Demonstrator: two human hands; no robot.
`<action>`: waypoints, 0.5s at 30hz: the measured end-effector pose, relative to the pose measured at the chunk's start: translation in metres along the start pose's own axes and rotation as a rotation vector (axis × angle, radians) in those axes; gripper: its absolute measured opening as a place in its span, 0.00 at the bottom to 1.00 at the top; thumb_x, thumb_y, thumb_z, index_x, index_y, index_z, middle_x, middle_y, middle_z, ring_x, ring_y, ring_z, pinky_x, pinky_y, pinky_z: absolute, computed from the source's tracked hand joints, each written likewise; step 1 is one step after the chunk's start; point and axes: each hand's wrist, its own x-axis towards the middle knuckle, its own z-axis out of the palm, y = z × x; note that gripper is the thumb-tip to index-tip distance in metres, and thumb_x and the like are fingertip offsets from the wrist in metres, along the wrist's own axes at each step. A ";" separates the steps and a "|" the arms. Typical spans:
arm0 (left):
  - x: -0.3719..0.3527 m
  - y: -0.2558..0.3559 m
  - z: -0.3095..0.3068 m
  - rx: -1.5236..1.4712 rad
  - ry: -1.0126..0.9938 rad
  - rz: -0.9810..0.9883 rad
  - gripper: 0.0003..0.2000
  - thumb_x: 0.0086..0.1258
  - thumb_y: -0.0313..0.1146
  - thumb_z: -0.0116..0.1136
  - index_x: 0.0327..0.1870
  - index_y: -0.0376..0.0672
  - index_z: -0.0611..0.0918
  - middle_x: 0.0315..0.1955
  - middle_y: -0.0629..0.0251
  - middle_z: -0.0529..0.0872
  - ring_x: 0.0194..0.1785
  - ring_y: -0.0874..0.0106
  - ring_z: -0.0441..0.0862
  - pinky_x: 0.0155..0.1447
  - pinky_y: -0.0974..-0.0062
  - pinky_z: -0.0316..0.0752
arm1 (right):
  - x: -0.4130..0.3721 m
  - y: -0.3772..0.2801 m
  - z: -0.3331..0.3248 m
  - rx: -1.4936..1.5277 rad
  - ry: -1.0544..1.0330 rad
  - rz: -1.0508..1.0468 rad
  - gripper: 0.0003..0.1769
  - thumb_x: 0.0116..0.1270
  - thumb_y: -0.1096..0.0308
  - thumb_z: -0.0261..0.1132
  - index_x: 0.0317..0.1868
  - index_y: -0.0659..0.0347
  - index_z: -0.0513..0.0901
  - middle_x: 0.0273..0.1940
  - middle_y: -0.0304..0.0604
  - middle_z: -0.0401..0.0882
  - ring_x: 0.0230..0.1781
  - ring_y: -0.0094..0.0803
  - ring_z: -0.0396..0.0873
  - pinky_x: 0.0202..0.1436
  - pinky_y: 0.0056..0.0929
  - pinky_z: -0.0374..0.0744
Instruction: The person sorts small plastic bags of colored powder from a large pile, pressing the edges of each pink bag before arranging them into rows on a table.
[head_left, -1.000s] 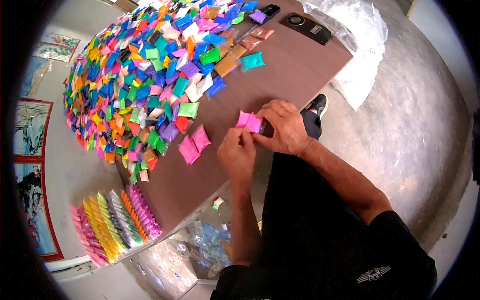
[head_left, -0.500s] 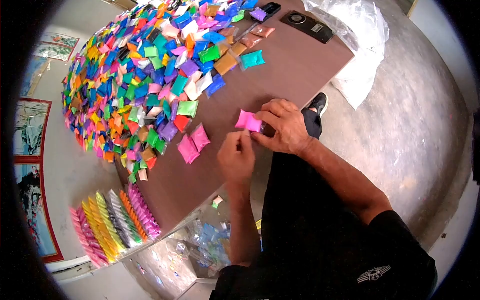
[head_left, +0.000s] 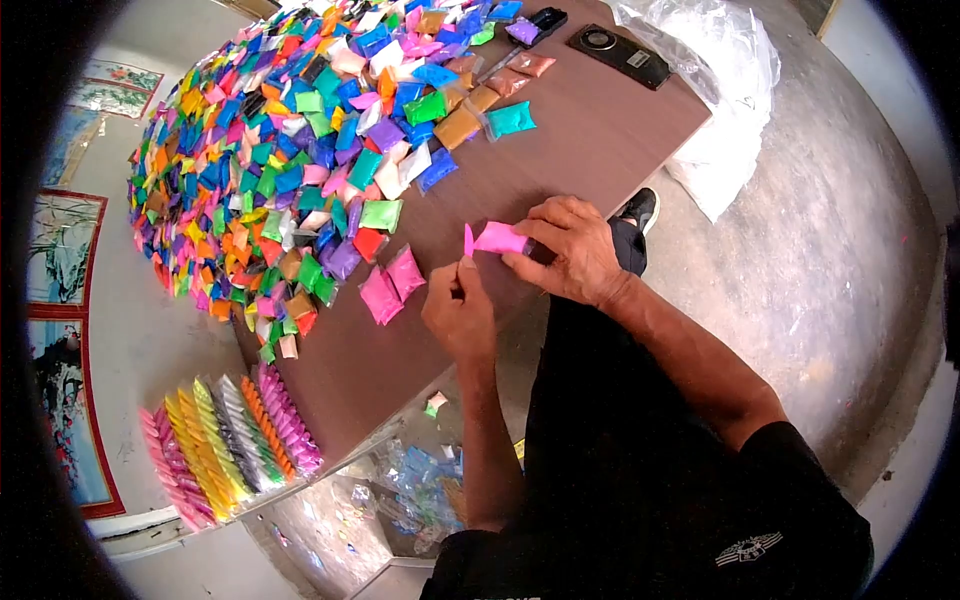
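Note:
My right hand [head_left: 572, 250] grips the right end of a small bright pink packet [head_left: 498, 238] between thumb and fingers, above the brown table [head_left: 400, 345]. Close by its left end, my left hand [head_left: 458, 312] pinches a thin, bright pink piece [head_left: 468, 240] that sticks up from the fingertips. I cannot tell whether this piece is joined to the packet. Two pink packets [head_left: 392, 287] in clear film lie side by side on the table, left of my hands.
A big heap of many-coloured packets [head_left: 300, 150] covers the table's far left. Twisted strips of packets [head_left: 225, 450] lie at the near left corner. A dark phone-like device [head_left: 620, 55] rests at the far edge, beside a clear plastic bag [head_left: 735, 120]. Film scraps [head_left: 425, 485] lie below.
My left hand has shifted slightly left and down from the packet, and a thin pink piece now shows upright at its fingertips. My right hand keeps its hold on the packet.

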 end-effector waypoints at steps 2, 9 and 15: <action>-0.003 0.004 -0.006 0.023 -0.004 0.011 0.09 0.75 0.31 0.64 0.35 0.36 0.82 0.22 0.64 0.80 0.26 0.76 0.74 0.33 0.71 0.72 | 0.003 0.001 0.001 0.025 0.023 0.040 0.15 0.58 0.57 0.78 0.39 0.57 0.90 0.42 0.42 0.86 0.47 0.40 0.84 0.52 0.40 0.80; -0.015 0.036 0.011 -0.036 -0.054 0.098 0.08 0.74 0.31 0.65 0.35 0.38 0.83 0.22 0.68 0.80 0.26 0.79 0.72 0.31 0.74 0.72 | 0.006 0.008 0.006 0.052 0.050 0.029 0.11 0.64 0.58 0.74 0.38 0.56 0.90 0.40 0.40 0.87 0.43 0.39 0.84 0.47 0.40 0.80; -0.002 0.019 0.013 0.048 0.001 0.158 0.07 0.74 0.28 0.65 0.33 0.37 0.82 0.21 0.67 0.79 0.24 0.79 0.72 0.30 0.74 0.71 | 0.010 0.007 0.004 0.028 0.087 -0.016 0.09 0.64 0.60 0.75 0.37 0.56 0.90 0.37 0.38 0.85 0.39 0.37 0.84 0.43 0.37 0.79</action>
